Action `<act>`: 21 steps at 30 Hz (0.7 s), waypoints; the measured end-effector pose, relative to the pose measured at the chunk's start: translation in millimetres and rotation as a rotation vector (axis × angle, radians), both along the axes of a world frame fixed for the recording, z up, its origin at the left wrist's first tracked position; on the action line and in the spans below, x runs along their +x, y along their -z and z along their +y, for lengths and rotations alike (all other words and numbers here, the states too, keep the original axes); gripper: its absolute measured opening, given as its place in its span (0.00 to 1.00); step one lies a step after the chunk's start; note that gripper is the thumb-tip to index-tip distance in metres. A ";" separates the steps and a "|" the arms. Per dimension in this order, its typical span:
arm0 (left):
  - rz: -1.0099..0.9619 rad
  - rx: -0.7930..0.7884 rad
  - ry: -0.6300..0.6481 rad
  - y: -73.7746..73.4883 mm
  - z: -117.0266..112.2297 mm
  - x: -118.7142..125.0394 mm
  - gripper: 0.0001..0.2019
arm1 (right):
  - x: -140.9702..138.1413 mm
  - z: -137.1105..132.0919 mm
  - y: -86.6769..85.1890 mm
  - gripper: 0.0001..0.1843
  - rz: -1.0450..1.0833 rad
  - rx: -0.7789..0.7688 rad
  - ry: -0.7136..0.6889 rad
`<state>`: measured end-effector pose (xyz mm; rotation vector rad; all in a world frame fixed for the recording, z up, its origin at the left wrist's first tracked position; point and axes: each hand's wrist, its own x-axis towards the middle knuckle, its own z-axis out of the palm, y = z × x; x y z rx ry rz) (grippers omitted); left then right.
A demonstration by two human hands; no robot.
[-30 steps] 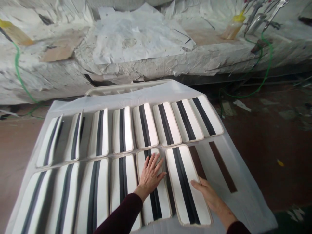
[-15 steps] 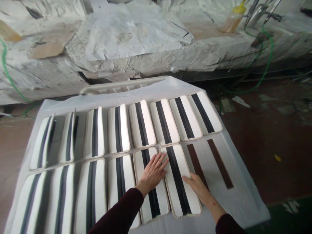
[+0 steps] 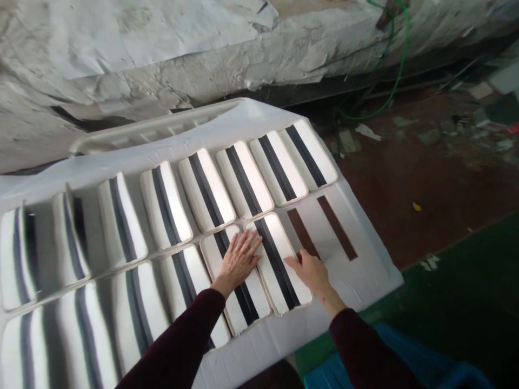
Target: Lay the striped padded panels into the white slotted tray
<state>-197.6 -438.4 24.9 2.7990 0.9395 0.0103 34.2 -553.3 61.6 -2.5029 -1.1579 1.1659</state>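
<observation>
while left hand lies spread, right hand pinches one of fourteen panels beside two brown strips.

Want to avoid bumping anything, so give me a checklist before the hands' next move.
1. Left hand spread, palm down: ok.
2. Right hand at the right edge of the front row's rightmost panel: ok.
3. Right hand's grip on that panel: cannot tell, fingertips hidden.
4. Right brown strip fully in view: ok.
5. Back row's second panel from left lying flat: not ok, right edge stands up.
</observation>
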 end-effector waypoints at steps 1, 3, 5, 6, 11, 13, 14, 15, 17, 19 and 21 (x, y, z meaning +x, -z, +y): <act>-0.003 0.003 0.005 0.2 0.3 0.1 0.28 | 0.8 -12.0 -2.1 0.23 0.004 0.030 0.059; -0.007 0.012 0.016 0.1 0.7 0.2 0.28 | 1.3 -48.0 -5.6 0.22 0.032 0.099 0.222; -0.007 0.016 0.022 -0.3 0.7 0.4 0.28 | -2.7 -95.8 -8.6 0.23 0.068 0.152 0.405; -0.007 0.018 0.024 -0.3 0.6 0.5 0.28 | -7.6 -121.0 -9.6 0.24 0.084 0.167 0.494; 0.000 0.057 0.032 4.5 -1.8 0.6 0.28 | -61.1 -196.8 -0.3 0.25 0.295 0.117 0.839; -0.002 0.066 0.026 6.9 -2.9 0.2 0.28 | -85.0 -189.2 12.3 0.24 0.432 0.096 0.898; -0.006 0.066 0.022 7.6 -3.4 -0.1 0.28 | -94.6 -179.3 19.4 0.22 0.501 0.096 0.920; -0.008 0.064 0.020 7.8 -3.8 -0.3 0.28 | -101.9 -167.4 26.4 0.19 0.555 0.107 0.946; -0.006 0.063 0.016 7.1 -5.1 -0.1 0.28 | -110.3 -144.0 37.7 0.13 0.592 0.134 1.008; 0.009 0.075 0.004 5.9 -7.2 1.9 0.29 | -112.2 -128.0 44.3 0.13 0.580 0.151 1.060; 0.035 0.104 -0.014 5.8 -10.7 6.9 0.29 | -110.8 -121.2 46.8 0.14 0.564 0.166 1.086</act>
